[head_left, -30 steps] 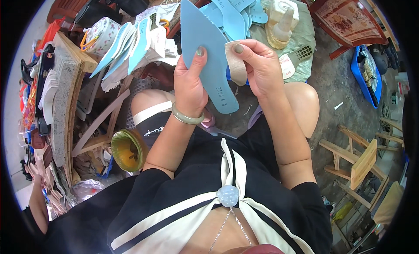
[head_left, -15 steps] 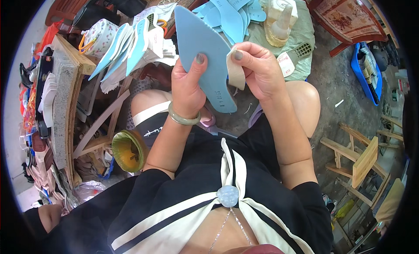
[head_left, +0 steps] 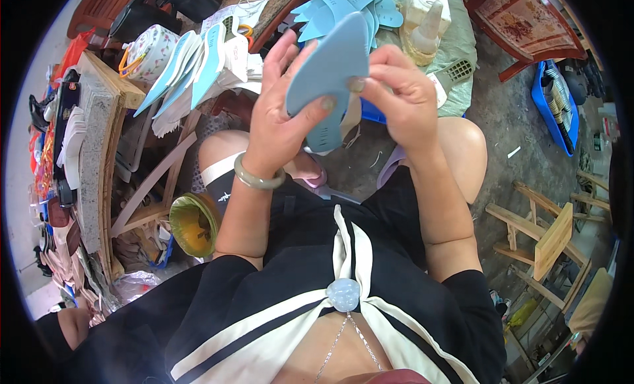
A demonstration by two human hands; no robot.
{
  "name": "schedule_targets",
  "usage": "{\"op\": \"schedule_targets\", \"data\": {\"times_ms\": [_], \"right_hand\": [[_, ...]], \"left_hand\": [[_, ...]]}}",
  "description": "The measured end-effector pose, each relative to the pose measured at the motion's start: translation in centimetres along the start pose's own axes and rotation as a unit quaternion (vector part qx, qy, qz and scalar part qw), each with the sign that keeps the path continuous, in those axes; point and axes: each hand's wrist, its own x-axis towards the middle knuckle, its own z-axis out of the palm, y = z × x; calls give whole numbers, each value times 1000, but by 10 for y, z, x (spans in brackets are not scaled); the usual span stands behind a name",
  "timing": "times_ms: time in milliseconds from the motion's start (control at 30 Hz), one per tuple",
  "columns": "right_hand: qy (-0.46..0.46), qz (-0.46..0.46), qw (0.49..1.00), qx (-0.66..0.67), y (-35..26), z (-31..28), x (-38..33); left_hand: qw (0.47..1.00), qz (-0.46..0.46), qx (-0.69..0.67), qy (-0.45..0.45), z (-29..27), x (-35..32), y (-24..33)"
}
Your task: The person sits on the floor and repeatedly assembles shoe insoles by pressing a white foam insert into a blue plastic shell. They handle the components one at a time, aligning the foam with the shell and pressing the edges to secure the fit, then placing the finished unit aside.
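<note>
A light blue shoe insole [head_left: 330,73] is held up over my lap, pointed toe end upward and tilted. My left hand [head_left: 281,123] grips its left side, thumb lying across the face and fingers behind. With thumb and fingers closed, my right hand [head_left: 403,103] pinches the insole's right edge. A beige strip [head_left: 351,116] hangs at that edge, just below the right thumb; the insole and fingers hide its upper part. Beyond my hands lies a pile of blue insoles [head_left: 340,11], with a cone-tipped bottle [head_left: 424,37] to its right.
Layered blue and white insoles [head_left: 210,67] lie on the left table beside a floral container [head_left: 150,54]. A yellow-green bin [head_left: 193,225] stands by my left leg. To the right are a wooden stool [head_left: 553,242], a blue crate [head_left: 553,106] and a patterned chair [head_left: 522,21].
The insole has turned and tilted, its tip moving to the right. My left fingers have spread behind it. My right hand has shifted from the beige strip's upper end onto the insole's edge.
</note>
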Motion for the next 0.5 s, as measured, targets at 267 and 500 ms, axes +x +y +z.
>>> {"op": "schedule_targets", "data": {"times_ms": [267, 500], "right_hand": [[0, 243, 935, 260, -10, 41, 0], [49, 114, 987, 98, 4, 47, -8]], "left_hand": [[935, 0, -353, 28, 27, -4, 1], [919, 29, -389, 62, 3, -3, 16]]}}
